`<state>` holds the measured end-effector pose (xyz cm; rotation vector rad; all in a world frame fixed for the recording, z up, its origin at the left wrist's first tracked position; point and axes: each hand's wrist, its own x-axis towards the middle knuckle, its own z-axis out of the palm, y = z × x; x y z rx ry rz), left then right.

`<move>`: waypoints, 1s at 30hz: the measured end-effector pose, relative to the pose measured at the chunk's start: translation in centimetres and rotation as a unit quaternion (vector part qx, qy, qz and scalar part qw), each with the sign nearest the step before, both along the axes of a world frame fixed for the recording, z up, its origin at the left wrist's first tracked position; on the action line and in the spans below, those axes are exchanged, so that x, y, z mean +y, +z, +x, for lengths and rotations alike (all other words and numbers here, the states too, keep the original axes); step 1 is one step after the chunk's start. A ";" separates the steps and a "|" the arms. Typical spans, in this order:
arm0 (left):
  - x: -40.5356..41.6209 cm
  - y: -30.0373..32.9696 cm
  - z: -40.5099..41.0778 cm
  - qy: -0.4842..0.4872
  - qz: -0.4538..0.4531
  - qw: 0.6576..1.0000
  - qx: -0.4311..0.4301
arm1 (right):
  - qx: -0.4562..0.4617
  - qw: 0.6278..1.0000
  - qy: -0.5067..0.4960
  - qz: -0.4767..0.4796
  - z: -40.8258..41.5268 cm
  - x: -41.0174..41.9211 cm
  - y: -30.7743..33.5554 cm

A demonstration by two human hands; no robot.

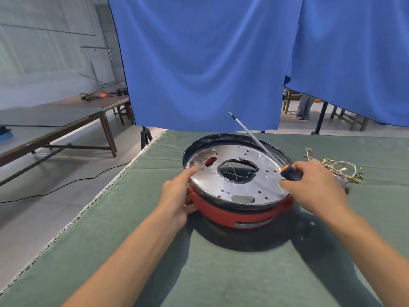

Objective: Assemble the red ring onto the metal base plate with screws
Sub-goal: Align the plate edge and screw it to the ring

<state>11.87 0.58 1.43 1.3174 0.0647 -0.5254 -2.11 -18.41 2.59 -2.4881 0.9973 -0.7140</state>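
The red ring [230,214] sits on the green table cover with the round metal base plate [223,183] lying on top of it, inside a black rim. The plate has a large centre hole and several small holes. My left hand [179,193] grips the ring's left side, its index finger resting on the plate's left edge. My right hand [309,187] touches the plate's right edge and holds a screwdriver [287,172] with a dark and orange handle. The long shaft points up and away to the left over the plate.
A bundle of wires with brass terminals [336,168] lies on the green table cover [221,273] right of the ring. A blue curtain [210,63] hangs behind the table. The table's left edge drops to the floor. Wooden tables [66,120] stand far left; a person's legs [305,107] show beyond the curtain.
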 end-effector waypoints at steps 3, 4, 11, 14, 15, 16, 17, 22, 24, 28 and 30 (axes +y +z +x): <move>-0.2 0.1 -0.3 0.005 -0.038 0.999 -0.008 | -0.031 0.999 0.005 0.017 0.1 0.0 0.0; -0.4 0.1 -0.5 -0.009 -0.023 0.999 -0.021 | -0.037 0.999 0.006 0.023 0.1 0.0 0.0; -0.2 0.2 -0.6 -0.119 0.119 0.984 -0.056 | -0.010 0.995 0.046 0.083 0.3 0.9 0.4; -0.1 0.4 -0.4 -0.116 0.119 0.985 -0.050 | -0.012 0.993 0.054 0.104 0.3 0.8 0.6; -0.1 0.4 -0.4 -0.114 0.119 0.985 -0.051 | -0.017 0.992 0.055 0.111 0.3 0.7 0.7; -0.2 0.4 -0.5 -0.111 0.119 0.985 -0.052 | -0.021 0.992 0.054 0.116 0.3 0.6 0.6; -0.3 0.4 -0.5 -0.107 0.118 0.986 -0.055 | -0.024 0.991 0.053 0.120 0.3 0.4 0.6; -0.4 0.5 -0.9 -0.080 0.093 0.990 -0.064 | -0.060 0.989 0.050 0.125 0.2 0.1 0.6; -0.4 0.3 -0.9 -0.070 0.072 0.993 -0.062 | -0.061 0.988 0.059 0.128 0.1 0.1 0.8; -0.5 -0.4 -1.1 -0.016 0.007 0.996 -0.092 | 0.022 0.980 0.099 0.169 -0.4 0.3 1.3; -0.6 -0.7 -1.2 0.011 -0.007 0.993 -0.115 | 0.047 0.974 0.117 0.190 -0.5 0.4 1.5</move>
